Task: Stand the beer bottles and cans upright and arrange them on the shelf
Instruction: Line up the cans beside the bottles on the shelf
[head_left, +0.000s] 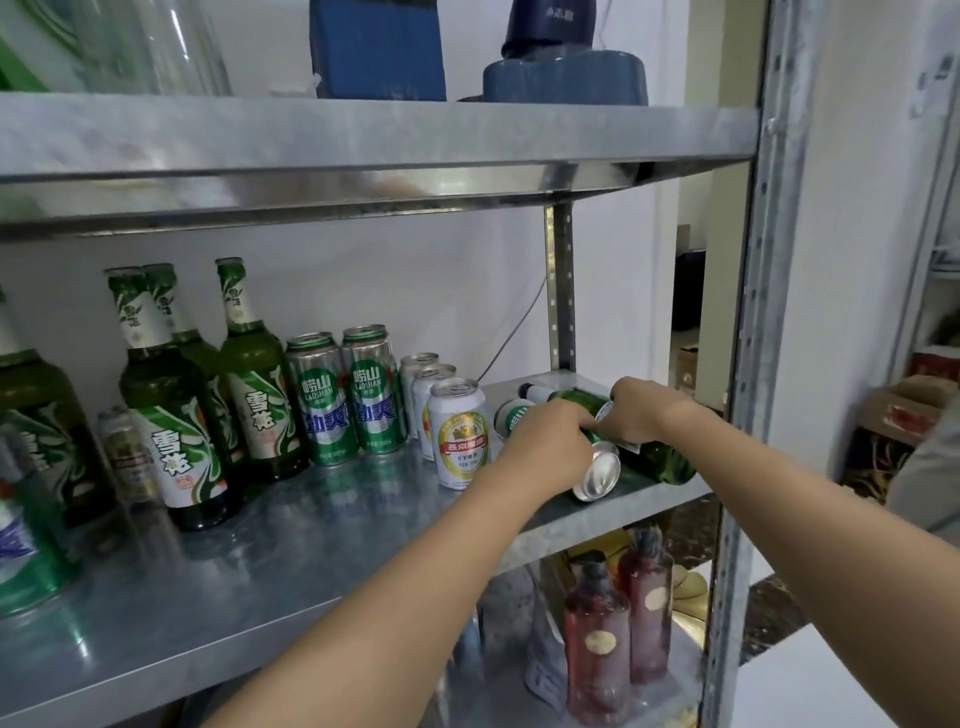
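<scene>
At the steel shelf's (311, 561) right edge, left hand (550, 447) fingers (574, 418) grip a toppled aluminium can (597, 475); right hand (644, 410) clasps a lying green glass bottle (662, 460).

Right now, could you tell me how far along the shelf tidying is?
Done: bottles and cans stand upright on the left. In hand: the left hand grips a tipped can, the right hand a tipped bottle. Left: those two, plus a second tipped can.

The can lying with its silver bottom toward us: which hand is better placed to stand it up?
Left. The left hand curls over the lying can, while the right hand grips the lying green bottle behind it.
</scene>
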